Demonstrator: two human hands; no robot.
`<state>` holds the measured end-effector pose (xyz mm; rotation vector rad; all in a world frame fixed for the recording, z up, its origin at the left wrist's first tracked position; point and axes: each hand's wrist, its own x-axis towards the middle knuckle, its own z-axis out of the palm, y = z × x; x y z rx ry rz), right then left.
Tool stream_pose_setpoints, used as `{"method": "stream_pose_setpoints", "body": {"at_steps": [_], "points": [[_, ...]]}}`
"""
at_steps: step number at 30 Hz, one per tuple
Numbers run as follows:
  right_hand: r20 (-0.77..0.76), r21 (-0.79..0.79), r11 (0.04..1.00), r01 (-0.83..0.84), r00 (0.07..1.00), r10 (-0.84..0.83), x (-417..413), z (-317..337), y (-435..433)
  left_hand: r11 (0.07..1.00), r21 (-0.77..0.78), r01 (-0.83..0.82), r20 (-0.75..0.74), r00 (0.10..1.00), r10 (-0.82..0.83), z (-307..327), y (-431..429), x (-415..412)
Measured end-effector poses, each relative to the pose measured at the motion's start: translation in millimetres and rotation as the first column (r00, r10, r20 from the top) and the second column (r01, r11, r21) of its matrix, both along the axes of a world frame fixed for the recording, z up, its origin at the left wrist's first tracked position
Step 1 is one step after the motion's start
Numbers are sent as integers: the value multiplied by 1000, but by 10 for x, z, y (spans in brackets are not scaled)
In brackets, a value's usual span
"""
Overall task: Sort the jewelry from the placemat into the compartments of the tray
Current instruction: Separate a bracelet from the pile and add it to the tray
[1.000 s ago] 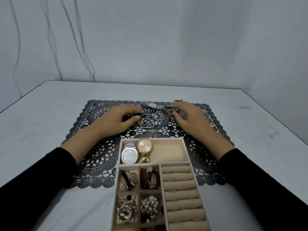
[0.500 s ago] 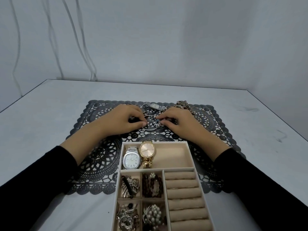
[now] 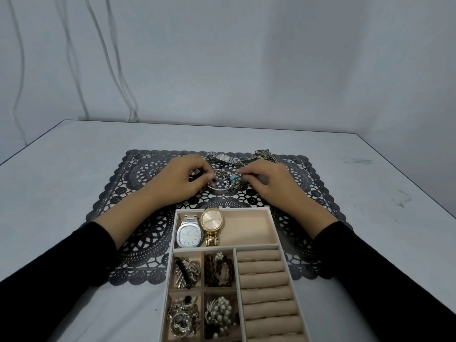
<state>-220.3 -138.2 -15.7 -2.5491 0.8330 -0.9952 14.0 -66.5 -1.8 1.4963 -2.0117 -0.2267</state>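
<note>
Head view: left hand [image 3: 180, 183] and right hand [image 3: 269, 183], fingers curled, pinching opposite edges of the tangled bracelets [image 3: 225, 185] on the lace placemat [image 3: 138, 230]. Just beyond the fingertips, a slim watch [image 3: 223, 157], long axis left to right (dial too small to read). Nearer than the fingers, the tray [image 3: 274, 218] on the surface [image 3: 74, 169], with a square watch [image 3: 188, 234] and a gold watch [image 3: 212, 222] in the compartment closest to the fingers.

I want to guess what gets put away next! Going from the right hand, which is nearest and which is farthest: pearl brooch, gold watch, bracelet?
1. The bracelet: on the placemat, at the right hand fingertips.
2. The gold watch: in the top compartment of the tray.
3. The pearl brooch: in a small compartment at the tray's near end.
</note>
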Motion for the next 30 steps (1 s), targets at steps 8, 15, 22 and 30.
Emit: {"method": "stream_pose_setpoints", "body": {"at_steps": [8,15,22,30], "points": [[16,85,957,276,960,-279,-288,-39,-207,999,-21,-38,-150,988,35,-52,21,3],[-59,59,980,192,980,-188,-230,0,-135,998,-48,43,79,996,-39,-94,-5,-15],[44,92,972,217,974,-222,-232,20,-122,993,-111,31,50,998,-26,-117,-2,-10],[65,109,993,51,996,-58,-19,102,-52,992,-95,-88,60,994,94,-108,-15,170]]}}
